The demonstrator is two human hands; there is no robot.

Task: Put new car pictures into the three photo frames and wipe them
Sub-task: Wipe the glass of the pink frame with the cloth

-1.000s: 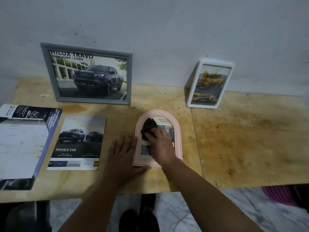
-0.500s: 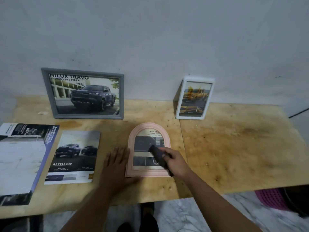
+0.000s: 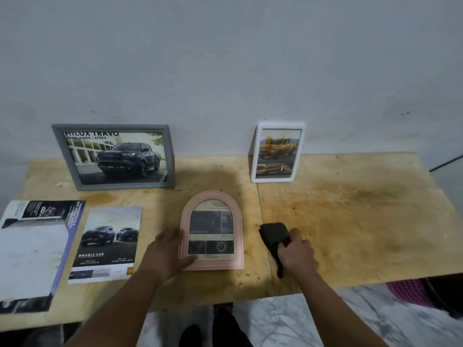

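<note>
Here, three frames: an arched pink plastic frame (image 3: 212, 231) lying flat under the flat, relaxed left hand (image 3: 168, 251), two standing; the right hand (image 3: 297, 254) clutches a black cloth (image 3: 274, 235).

Table: a stained plywood top (image 3: 350, 221) set against a pale wall.
Back left: a grey frame (image 3: 112, 156) stands leaning on the wall — dark pickup picture inside.
Back right: a white frame (image 3: 276, 152) stands upright with a yellow truck picture.
Centre: an arched pink frame (image 3: 213, 230) lies flat, face up.
Right of it: a dark cloth (image 3: 274, 235) rests on the wood.
Left: a car brochure page (image 3: 107, 244) and — at the edge — a larger open brochure (image 3: 35, 251), both lying flat.
</note>
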